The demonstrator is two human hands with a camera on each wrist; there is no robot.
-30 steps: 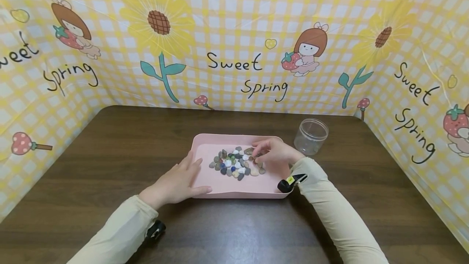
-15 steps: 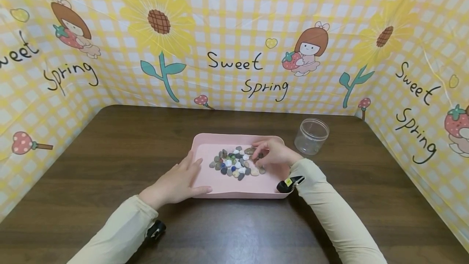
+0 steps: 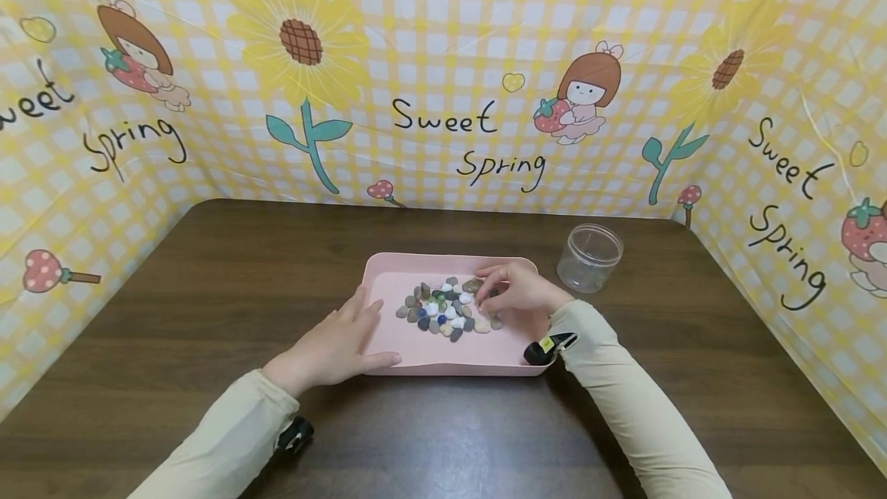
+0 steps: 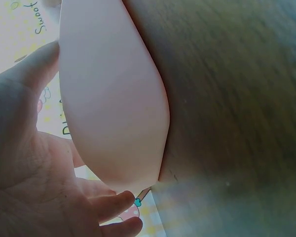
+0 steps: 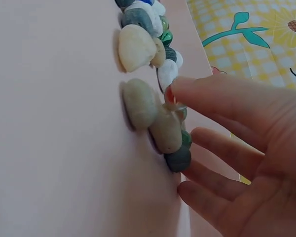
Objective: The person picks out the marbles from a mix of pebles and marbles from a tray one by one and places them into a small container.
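A pink tray (image 3: 416, 368) on the table bears a spread of grey, white and cream pebbles (image 3: 457, 323) mixed with glass marbles (image 3: 441, 319). My left hand (image 3: 336, 341) rests at the tray's left side, fingers spread and fairly straight, thumb over the near rim. In the left wrist view the fingers (image 4: 111, 206) lie beside the tray's outer wall. My right hand (image 3: 516, 289) reaches into the right part of the pebbles. Its thumb and forefinger pinch a small reddish marble (image 5: 169, 93), mostly hidden by the thumb. The other fingers stay loosely bent near a dark pebble (image 5: 178, 160).
A clear round jar (image 3: 590, 259) without a lid stands behind the tray's right corner, close to my right wrist. The dark wooden table (image 3: 229, 276) meets a yellow checked cloth (image 3: 430, 37) at the back and sides.
My right fingertips have shifted slightly among the pebbles at the right of the pile and now close around the reddish marble. My left hand, the tray and the jar have not moved.
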